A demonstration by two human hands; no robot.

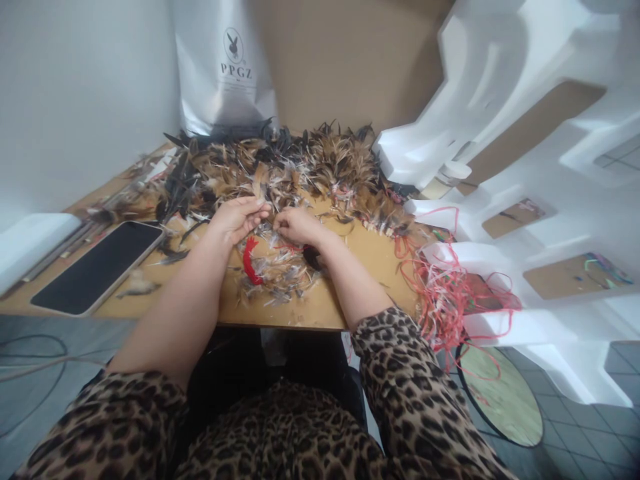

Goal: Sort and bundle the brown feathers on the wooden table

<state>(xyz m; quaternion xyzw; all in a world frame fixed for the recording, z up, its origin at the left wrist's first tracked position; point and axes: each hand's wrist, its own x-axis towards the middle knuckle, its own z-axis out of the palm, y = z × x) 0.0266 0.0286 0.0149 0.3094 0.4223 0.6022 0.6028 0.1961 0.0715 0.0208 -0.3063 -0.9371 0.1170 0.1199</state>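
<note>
My left hand point(239, 219) is closed in a pinch on a brown feather point(260, 181) that stands up from its fingertips. Just to its right, my right hand point(299, 225) is closed too, fingers bent toward the left hand; what it grips is too small to make out. Below the hands lie a bright red curved bundle point(251, 261) and a scatter of pale feather scraps point(286, 272). A small dark object point(313, 258) is partly covered by my right wrist. Behind both hands spreads a large heap of brown and black feathers point(320, 157).
A phone point(100, 267) lies at the table's left. Tangled pink-red strings point(445, 293) hang over the right edge, beside white foam pieces point(530, 240). A silver bag point(225, 73) stands at the back. A small jar point(450, 175) sits at the right, and a round mirror-like disc point(503, 400) below.
</note>
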